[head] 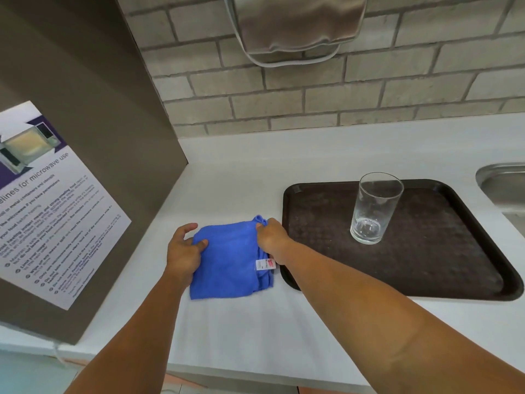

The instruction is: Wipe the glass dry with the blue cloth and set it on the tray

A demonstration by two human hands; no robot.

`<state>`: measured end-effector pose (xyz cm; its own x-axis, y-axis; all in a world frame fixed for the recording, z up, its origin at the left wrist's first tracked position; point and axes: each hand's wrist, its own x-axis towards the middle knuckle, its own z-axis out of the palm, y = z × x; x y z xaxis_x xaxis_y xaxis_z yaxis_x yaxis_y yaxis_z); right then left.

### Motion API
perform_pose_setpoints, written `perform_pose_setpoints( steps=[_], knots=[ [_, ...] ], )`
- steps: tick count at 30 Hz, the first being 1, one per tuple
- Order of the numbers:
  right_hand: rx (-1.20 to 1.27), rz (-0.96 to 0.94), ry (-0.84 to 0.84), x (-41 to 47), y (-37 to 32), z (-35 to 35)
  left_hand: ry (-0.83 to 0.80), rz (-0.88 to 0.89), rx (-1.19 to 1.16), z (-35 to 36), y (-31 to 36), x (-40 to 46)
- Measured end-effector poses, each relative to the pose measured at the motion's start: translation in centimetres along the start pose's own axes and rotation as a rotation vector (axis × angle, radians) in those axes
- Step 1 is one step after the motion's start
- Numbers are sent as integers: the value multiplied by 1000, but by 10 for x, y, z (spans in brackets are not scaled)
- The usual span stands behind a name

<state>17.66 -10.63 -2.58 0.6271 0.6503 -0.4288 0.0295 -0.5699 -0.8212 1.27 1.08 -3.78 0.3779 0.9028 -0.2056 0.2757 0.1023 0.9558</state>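
A clear drinking glass point(375, 209) stands upright on the dark brown tray point(443, 268), near its back middle. The folded blue cloth point(230, 260) lies on the white counter just left of the tray, a white label showing at its right edge. My left hand point(183, 250) grips the cloth's left edge, thumb on top. My right hand point(271, 240) pinches the cloth's upper right corner, close to the tray's left rim. Neither hand touches the glass.
A grey side panel with a microwave-use poster point(48, 206) walls off the left. A brick wall runs behind, with a paper towel dispenser point(295, 27) hanging above. A steel sink point(505, 189) sits at the right edge. The white counter point(255, 331) stretches toward me.
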Motion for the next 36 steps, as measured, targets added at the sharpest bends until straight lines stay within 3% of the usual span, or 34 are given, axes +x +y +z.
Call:
perform_pose_setpoints(
  steps=[4, 8, 11, 14, 22, 28, 33, 36],
  knots=[
    [-124, -117, 100, -1, 1, 0, 4, 99, 181, 2, -7, 7],
    [-700, -363, 62, -15, 1, 9, -32, 241, 491, 4, -11, 13],
    [-1003, -469, -74, -13, 2, 7, -42, 302, 587, 3, -15, 20],
    [-1139, -382, -250, -6, 6, 1, -21, 321, 738, -1, -16, 30],
    [-1244, -284, -237, -4, 12, -1, -103, 332, 1242, -4, -17, 31],
    [-1210, -308, -242, -11, 12, -6, -307, 213, 1347, 7, -17, 25],
    [-1065, -392, -251, -14, 21, -19, -325, 171, 1353, 11, -2, 23],
    [-959, -495, -237, -18, 20, -31, -283, 276, 1266, 20, 9, 18]
  ],
)
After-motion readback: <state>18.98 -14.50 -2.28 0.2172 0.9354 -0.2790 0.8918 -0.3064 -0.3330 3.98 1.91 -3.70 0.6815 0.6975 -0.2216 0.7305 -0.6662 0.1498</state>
